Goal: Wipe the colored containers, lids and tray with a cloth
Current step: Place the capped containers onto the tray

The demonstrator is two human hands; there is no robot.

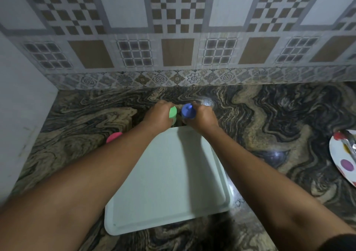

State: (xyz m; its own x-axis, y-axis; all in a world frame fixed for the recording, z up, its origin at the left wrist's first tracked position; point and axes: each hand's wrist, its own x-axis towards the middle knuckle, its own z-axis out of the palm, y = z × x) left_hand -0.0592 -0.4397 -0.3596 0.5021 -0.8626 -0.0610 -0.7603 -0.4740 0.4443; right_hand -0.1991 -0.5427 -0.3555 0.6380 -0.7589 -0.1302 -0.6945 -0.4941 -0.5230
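A pale white-green tray (pixel 169 183) lies on the marbled counter in front of me, with nothing on it. Just beyond its far edge, my left hand (pixel 158 114) is closed around a container with a green lid (pixel 173 112). Beside it, my right hand (pixel 201 117) grips a container with a blue lid (pixel 188 111). Both container bodies are mostly hidden by my fingers. A pink lid (pixel 114 136) peeks out left of my left forearm. No cloth shows in view.
The dark swirled stone counter (pixel 269 119) runs to a tiled back wall (pixel 173 48) and a white side wall (pixel 21 106) at left. A dotted white plate (pixel 341 160) with utensils sits at the right edge.
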